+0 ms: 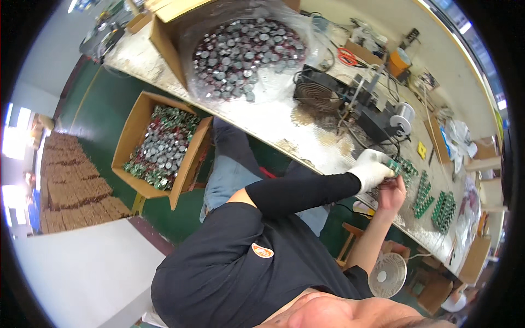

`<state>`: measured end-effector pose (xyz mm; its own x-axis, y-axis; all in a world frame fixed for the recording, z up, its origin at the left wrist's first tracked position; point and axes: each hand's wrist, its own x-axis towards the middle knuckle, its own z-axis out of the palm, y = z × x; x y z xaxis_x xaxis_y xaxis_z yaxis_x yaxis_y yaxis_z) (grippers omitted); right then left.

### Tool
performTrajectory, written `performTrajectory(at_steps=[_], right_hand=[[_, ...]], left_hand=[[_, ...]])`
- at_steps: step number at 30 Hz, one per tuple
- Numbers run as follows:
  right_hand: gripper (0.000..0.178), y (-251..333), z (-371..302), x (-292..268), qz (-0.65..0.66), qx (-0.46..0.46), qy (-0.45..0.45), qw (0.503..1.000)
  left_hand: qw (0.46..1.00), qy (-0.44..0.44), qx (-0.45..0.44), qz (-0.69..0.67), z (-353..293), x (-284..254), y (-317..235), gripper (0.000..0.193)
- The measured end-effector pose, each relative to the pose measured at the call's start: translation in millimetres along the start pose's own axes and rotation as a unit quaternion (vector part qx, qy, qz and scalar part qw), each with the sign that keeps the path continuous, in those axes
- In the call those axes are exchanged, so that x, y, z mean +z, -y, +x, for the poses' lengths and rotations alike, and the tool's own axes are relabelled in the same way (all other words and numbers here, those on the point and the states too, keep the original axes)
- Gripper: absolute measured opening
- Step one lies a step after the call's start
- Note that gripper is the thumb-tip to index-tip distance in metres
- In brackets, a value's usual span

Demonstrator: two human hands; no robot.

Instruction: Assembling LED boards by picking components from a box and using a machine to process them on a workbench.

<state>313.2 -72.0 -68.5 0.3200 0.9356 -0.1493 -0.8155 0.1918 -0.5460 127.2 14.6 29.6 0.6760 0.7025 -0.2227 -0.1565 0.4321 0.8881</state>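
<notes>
My left hand [372,169], in a white glove below a black sleeve, is closed on a small green circuit board [393,165] over the workbench. Close against it, my bare right hand [391,195] has its fingers drawn together at the board's near end. Whatever lies between those fingers is too small and covered to make out. Just beyond both hands lies a cluster of green boards [407,168]. Farther right, a row of green circuit boards [423,195] and a second group of boards [443,212] rest on the bench.
A solder wire spool [403,118] stands by a black bench device [374,121]. An open bag of round metallic parts [249,57] lies at the far left of the bench [262,123]. Below it sits a carton [143,188] of similar parts. A fan [388,275] stands near my right arm.
</notes>
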Motion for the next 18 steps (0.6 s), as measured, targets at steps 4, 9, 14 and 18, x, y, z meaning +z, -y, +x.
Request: performTrajectory(at_steps=[4,9,14,18], right_hand=[[0.034,-14,-1,36,0.02,-0.017,0.054,0.998],[0.027,-22,-12,53,-0.118,-0.118,-0.053,0.985],[0.032,-17,-16,50,-0.015,-0.004,-0.044,0.999],[0.022,-21,-11,59,-0.141,-0.09,-0.131,0.977]], left_hand=[[0.997,-0.045,0.069,-0.004,18,-5,25,0.022],[0.983,-0.027,0.11,0.145,19,-9,23,0.028],[0.995,0.048,-0.036,-0.083,15,-5,21,0.023],[0.995,0.031,0.085,0.041,11,0,17,0.035]])
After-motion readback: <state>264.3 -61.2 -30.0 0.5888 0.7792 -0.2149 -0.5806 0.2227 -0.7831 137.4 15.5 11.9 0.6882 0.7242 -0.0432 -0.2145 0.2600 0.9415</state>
